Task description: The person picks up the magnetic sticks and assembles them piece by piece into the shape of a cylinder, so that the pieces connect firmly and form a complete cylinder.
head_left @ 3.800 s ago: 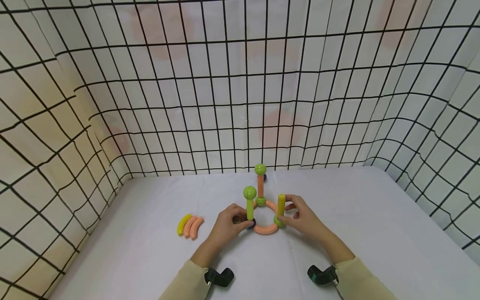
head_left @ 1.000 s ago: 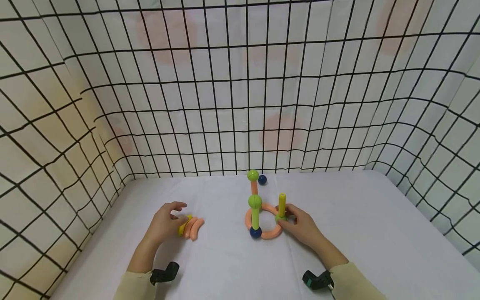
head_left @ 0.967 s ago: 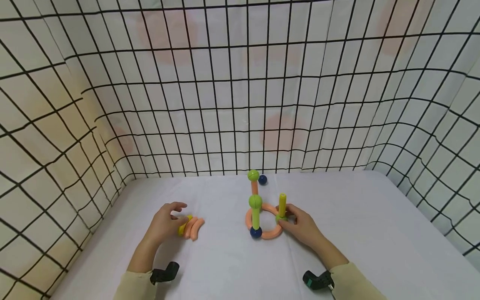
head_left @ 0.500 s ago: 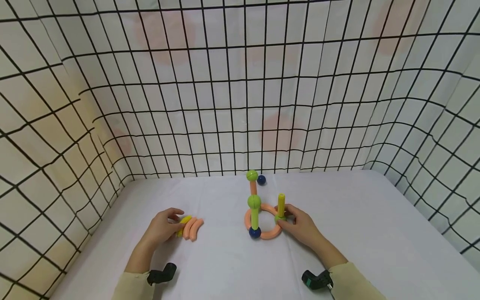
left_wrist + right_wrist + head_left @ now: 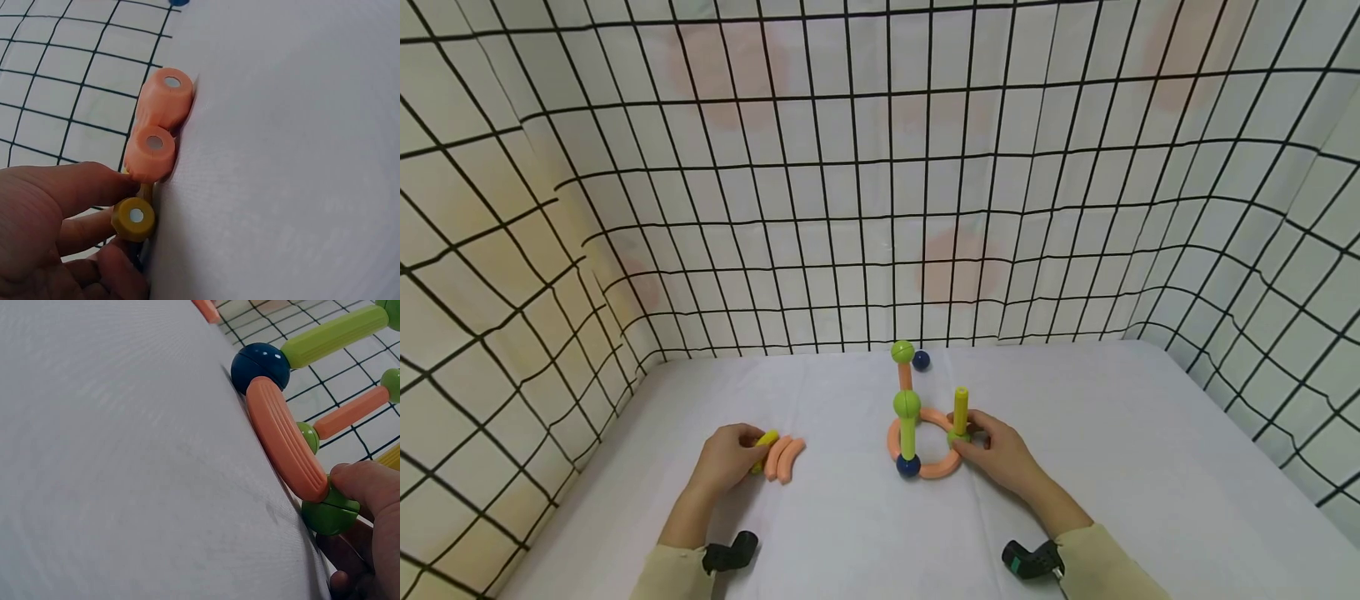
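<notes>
My left hand (image 5: 726, 457) pinches a yellow curved magnetic rod (image 5: 133, 219) between thumb and fingers at the left of the table. Two orange curved rods (image 5: 786, 461) lie side by side next to it. My right hand (image 5: 996, 446) grips a green ball (image 5: 331, 515) on a ring of orange curved rods (image 5: 936, 471). From that ball rises a straight yellow rod (image 5: 962, 410). A dark blue ball (image 5: 908, 465) at the ring's front bears a light green rod (image 5: 908, 437) topped by a green ball (image 5: 907, 404). Behind it stands an orange rod (image 5: 906, 377), also ball-topped.
Another dark blue ball (image 5: 921, 360) lies behind the ring, near the back of the white table (image 5: 1075, 417). White walls with a black grid (image 5: 880, 208) enclose the back and both sides.
My left hand has left the ring's front blue ball, moved left and taken hold of the yellow curved rod. The ring has turned slightly; my right hand stays at its green ball.
</notes>
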Demonstrator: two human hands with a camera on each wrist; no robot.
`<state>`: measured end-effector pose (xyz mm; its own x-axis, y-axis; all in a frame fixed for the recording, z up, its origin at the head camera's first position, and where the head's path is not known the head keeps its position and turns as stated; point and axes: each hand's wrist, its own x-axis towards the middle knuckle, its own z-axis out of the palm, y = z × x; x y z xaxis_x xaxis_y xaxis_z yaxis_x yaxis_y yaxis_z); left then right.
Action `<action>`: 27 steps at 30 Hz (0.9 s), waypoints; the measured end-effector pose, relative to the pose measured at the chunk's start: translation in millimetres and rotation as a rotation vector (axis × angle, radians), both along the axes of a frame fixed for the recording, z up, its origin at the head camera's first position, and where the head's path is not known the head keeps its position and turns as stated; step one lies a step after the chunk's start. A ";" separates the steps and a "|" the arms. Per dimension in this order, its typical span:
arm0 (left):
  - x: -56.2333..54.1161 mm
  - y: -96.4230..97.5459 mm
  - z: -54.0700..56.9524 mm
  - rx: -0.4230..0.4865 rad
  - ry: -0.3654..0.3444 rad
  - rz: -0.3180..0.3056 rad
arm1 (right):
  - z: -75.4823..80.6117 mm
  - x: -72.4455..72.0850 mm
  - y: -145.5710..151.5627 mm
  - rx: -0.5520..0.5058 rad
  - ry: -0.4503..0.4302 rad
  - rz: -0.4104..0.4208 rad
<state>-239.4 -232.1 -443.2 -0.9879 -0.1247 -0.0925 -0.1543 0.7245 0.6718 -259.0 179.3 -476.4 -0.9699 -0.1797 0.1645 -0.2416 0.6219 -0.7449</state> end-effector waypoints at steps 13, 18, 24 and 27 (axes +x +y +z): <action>-0.3 -1.5 1.3 0.182 -0.014 0.067 | -2.7 0.5 0.1 0.000 0.019 -0.005; -0.6 7.4 9.3 0.332 -0.002 0.114 | -3.1 1.2 0.5 0.006 -0.001 -0.014; 0.1 25.6 25.9 0.477 0.010 0.110 | -3.0 1.0 0.7 0.009 -0.016 -0.024; 0.1 33.8 32.6 0.543 0.011 0.073 | -2.5 0.3 0.7 0.001 -0.020 -0.015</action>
